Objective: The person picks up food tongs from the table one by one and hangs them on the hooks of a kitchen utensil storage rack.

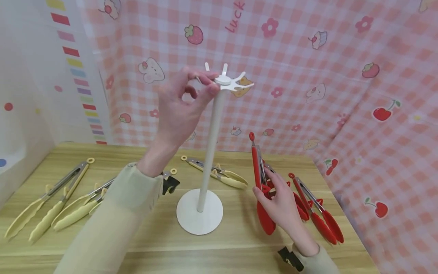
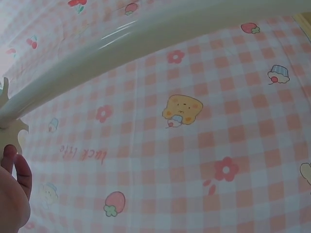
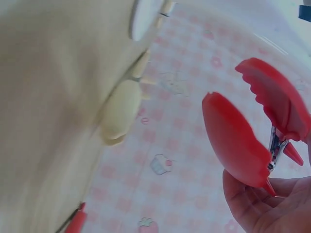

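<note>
At the top of a white stand [image 1: 211,137], my left hand [image 1: 179,104] pinches the edge of its pronged hook ring [image 1: 224,80] between thumb and fingers. Part of that hand [image 2: 13,194] shows beside the ring in the left wrist view. My right hand [image 1: 282,201] grips a pair of red tongs [image 1: 265,219], right of the pole. Those tongs stand nearly upright, hanging loop at the top and scalloped heads down. In the right wrist view the red heads [image 3: 233,141] are spread a little apart, with fingers and thumb around the tongs above them.
Two pairs of pale yellow tongs [image 1: 58,203] lie at the left, one partly behind my left sleeve. Another yellow pair [image 1: 232,179] lies behind the pole. More red tongs [image 1: 323,225] rest at the right. The stand's round base [image 1: 191,217] sits on the wooden table [image 1: 239,251].
</note>
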`<control>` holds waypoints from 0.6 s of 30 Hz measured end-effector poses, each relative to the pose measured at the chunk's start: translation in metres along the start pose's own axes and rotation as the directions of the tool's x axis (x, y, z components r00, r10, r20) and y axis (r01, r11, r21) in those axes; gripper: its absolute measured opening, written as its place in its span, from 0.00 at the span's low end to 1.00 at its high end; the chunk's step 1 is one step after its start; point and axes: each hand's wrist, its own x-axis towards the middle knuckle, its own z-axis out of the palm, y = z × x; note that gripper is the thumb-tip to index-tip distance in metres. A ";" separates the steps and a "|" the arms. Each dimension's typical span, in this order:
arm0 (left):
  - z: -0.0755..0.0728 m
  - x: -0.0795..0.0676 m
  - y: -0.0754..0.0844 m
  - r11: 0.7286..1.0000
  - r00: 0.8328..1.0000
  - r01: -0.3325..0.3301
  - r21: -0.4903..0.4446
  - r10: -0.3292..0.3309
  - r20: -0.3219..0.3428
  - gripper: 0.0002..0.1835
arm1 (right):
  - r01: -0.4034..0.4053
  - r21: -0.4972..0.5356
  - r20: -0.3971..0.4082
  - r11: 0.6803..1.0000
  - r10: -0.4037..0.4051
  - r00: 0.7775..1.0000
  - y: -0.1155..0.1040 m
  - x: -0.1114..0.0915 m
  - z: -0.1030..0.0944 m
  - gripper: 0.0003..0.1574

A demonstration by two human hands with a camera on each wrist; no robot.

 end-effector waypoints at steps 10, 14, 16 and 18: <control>0.000 0.000 -0.001 1.000 0.999 -0.013 -0.013 0.012 -0.029 0.36 | 0.034 0.085 -0.040 0.996 -0.031 0.999 -0.019 0.009 -0.003 0.39; 0.000 0.001 0.000 1.000 1.000 -0.024 0.005 0.024 -0.014 0.15 | 0.066 0.086 -0.067 0.994 -0.061 0.996 -0.022 0.010 -0.005 0.38; 0.000 0.001 0.001 1.000 1.000 -0.020 0.015 0.020 -0.008 0.09 | 0.082 0.084 -0.080 0.993 -0.076 0.994 -0.024 0.009 -0.006 0.38; 0.000 0.000 0.001 1.000 1.000 -0.010 0.023 0.010 -0.006 0.09 | 0.097 0.082 -0.087 0.992 -0.089 0.992 -0.025 0.009 -0.006 0.38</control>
